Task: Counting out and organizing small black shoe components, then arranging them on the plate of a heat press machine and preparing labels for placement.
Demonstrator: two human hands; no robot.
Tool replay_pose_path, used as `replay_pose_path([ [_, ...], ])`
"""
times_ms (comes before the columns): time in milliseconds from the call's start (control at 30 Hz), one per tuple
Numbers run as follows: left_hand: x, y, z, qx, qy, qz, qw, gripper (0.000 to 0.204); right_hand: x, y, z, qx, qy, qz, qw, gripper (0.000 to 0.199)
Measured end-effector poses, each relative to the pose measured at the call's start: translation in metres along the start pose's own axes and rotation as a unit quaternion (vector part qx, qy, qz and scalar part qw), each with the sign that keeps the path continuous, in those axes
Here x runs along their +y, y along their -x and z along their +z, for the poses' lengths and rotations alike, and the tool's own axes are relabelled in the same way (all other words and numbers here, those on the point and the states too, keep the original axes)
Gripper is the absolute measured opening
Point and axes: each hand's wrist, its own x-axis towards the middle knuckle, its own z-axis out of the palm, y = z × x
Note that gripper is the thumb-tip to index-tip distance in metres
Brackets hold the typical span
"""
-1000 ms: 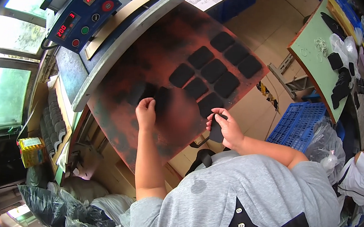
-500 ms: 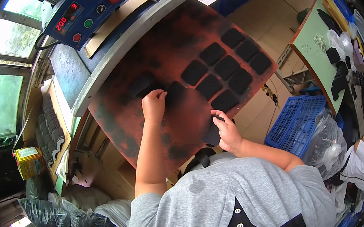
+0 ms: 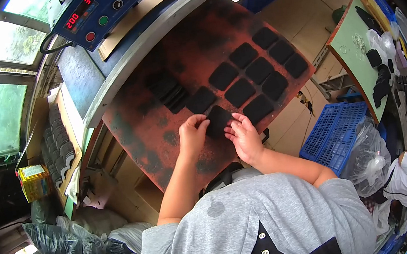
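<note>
Both my hands are at one black pad (image 3: 219, 119), a flat piece with rounded corners, over the near part of a reddish, black-smudged press bed (image 3: 176, 152). My left hand (image 3: 193, 134) pinches its left edge between thumb and fingers. At the right edge, the fingers of my right hand (image 3: 243, 136) close on it. Just beyond lies a single black pad (image 3: 201, 100), with an overlapping pile of black pads (image 3: 167, 92) farther left. Several similar pads, such as this one (image 3: 240, 92), lie in rows on the right side.
Along the bed's far left runs a pale metal bar (image 3: 154, 45), with a blue control box (image 3: 96, 19) above it. A box of dark pads (image 3: 60, 143) stands left. Blue crates (image 3: 332, 135) sit on the floor at right, near a green-topped table (image 3: 351, 55).
My left hand has come back from beside the pile toward me. My right hand has lifted its pad from the near edge, and both hands now meet on it.
</note>
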Motion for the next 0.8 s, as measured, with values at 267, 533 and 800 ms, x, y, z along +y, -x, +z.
replay_pose_path([
  [267,-0.018,-0.021,0.011,0.015,-0.22,0.149,0.964,0.012,0.0,0.025,-0.01,0.044,0.031,0.117,0.992,0.026],
  [533,0.011,-0.06,-0.045,0.118,-0.346,0.206,0.908,0.053,-0.004,0.024,-0.011,0.018,0.04,0.124,0.991,0.018],
  [800,0.006,-0.111,-0.082,-0.144,-0.555,0.139,0.807,0.108,0.009,0.019,0.014,-0.036,0.083,0.149,0.985,0.012],
])
